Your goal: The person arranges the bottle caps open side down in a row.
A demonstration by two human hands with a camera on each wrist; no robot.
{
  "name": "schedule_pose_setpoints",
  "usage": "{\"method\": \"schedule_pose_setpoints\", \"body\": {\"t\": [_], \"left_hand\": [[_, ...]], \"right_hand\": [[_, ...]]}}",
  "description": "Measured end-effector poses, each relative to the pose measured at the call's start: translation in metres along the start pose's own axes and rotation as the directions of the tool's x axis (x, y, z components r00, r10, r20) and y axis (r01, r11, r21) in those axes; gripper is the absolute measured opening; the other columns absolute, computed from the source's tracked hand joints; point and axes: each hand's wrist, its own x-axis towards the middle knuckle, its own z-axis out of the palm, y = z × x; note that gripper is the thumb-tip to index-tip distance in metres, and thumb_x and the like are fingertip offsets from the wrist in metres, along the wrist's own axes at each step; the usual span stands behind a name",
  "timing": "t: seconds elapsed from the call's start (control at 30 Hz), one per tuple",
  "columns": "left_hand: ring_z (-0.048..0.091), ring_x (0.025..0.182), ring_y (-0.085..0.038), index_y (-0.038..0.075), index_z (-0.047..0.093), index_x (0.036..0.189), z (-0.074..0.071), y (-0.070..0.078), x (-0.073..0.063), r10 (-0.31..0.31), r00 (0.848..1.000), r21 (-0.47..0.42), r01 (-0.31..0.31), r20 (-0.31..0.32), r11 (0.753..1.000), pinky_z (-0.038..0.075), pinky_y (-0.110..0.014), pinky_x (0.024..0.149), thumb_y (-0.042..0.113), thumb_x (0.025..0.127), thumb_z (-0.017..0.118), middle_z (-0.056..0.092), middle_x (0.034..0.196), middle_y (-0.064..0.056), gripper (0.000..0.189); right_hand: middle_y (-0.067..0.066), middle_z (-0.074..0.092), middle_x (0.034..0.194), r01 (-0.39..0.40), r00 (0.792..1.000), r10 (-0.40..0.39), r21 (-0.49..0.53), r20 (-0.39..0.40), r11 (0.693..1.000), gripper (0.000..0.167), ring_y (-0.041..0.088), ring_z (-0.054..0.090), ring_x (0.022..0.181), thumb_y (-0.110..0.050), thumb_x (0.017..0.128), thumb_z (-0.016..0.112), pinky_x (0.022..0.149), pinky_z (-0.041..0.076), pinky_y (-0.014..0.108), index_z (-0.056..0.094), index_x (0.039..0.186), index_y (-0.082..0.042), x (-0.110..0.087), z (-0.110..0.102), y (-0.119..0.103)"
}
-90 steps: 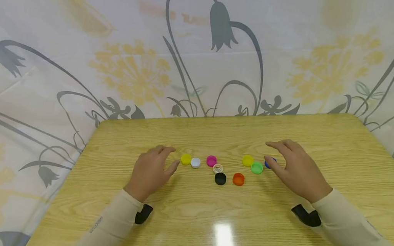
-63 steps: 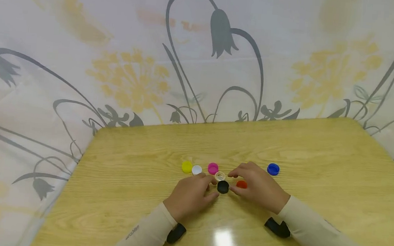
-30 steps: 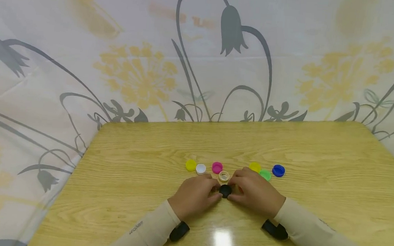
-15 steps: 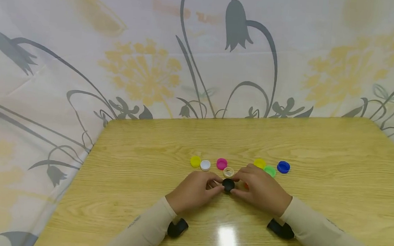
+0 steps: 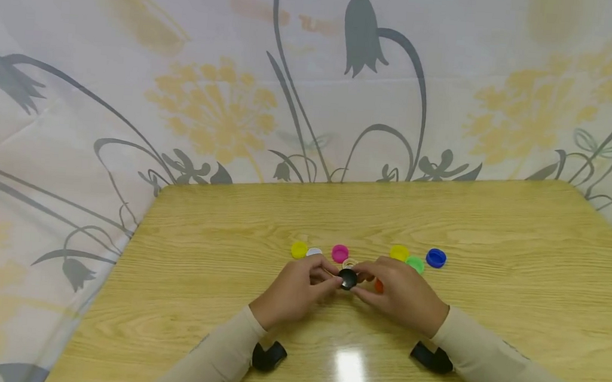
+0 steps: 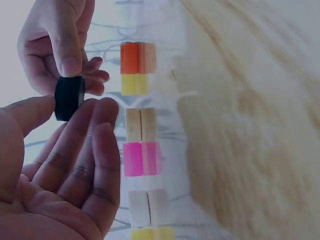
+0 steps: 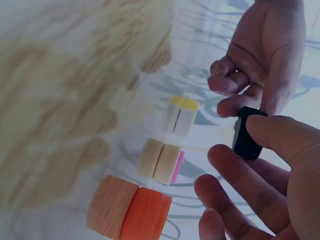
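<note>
A black bottle cap [image 5: 348, 279] is held up between my two hands, lifted off the table. My left hand [image 5: 289, 291] pinches its left edge with thumb and fingers; the other fingers spread loosely below in the left wrist view. From the opposite side, my right hand [image 5: 408, 295] pinches the right edge. Just behind it lies a cream cap [image 6: 133, 124], partly covered in the head view. An orange cap [image 7: 147, 212] sits under my right hand, mostly hidden from the head camera. A pink cap [image 5: 340, 253] rests behind the cream one.
On the wooden table [image 5: 217, 226], a yellow cap [image 5: 299, 250] and a partly hidden white cap [image 5: 314, 251] lie at left. Another yellow cap [image 5: 399, 253], a green cap [image 5: 415, 264] and a blue cap [image 5: 436, 258] lie at right. A flowered cloth [image 5: 215, 40] hangs behind.
Both hands came inward from the sides to the black cap and took hold of it at its edges. Since half a second ago, it has risen off the table.
</note>
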Motion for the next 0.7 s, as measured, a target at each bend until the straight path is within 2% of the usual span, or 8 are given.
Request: {"method": "schedule_pose_setpoints", "body": {"t": [0.2,0.4,0.7], "left_hand": [[0.072,0.088,-0.013,0.015,0.064,0.115,-0.0015,0.0001,0.0005,0.021,1.0,-0.029,-0.021,-0.017,0.999,0.053,-0.025,0.076,0.03,0.097,0.067,0.077,0.095,-0.003,0.023],[0.073,0.088,-0.016,0.014,0.065,0.125,-0.0016,0.0011,0.0008,0.026,0.999,-0.041,-0.027,-0.026,0.999,0.054,-0.025,0.074,0.03,0.095,0.069,0.078,0.096,-0.004,0.034],[0.072,0.084,-0.019,0.017,0.07,0.12,-0.003,0.0007,0.0009,0.036,0.999,-0.029,-0.036,-0.023,0.999,0.054,-0.025,0.069,0.032,0.093,0.072,0.078,0.095,-0.004,0.031]], "right_hand": [[-0.005,0.073,0.093,0.006,1.0,-0.005,0.08,-0.011,0.997,0.031,0.009,0.066,0.078,-0.016,0.087,0.079,0.065,0.052,0.023,0.071,0.116,-0.011,0.0029,-0.0013,-0.0001],[-0.005,0.074,0.093,-0.009,1.0,0.009,0.152,0.002,0.988,0.036,0.003,0.062,0.075,-0.013,0.086,0.079,0.063,0.052,0.023,0.068,0.12,-0.011,0.0032,-0.0013,0.0017],[-0.005,0.076,0.094,-0.047,0.999,0.039,0.278,0.036,0.959,0.034,0.002,0.064,0.074,-0.015,0.091,0.075,0.067,0.054,0.024,0.066,0.123,-0.012,0.0017,-0.0013,0.0035]]}}
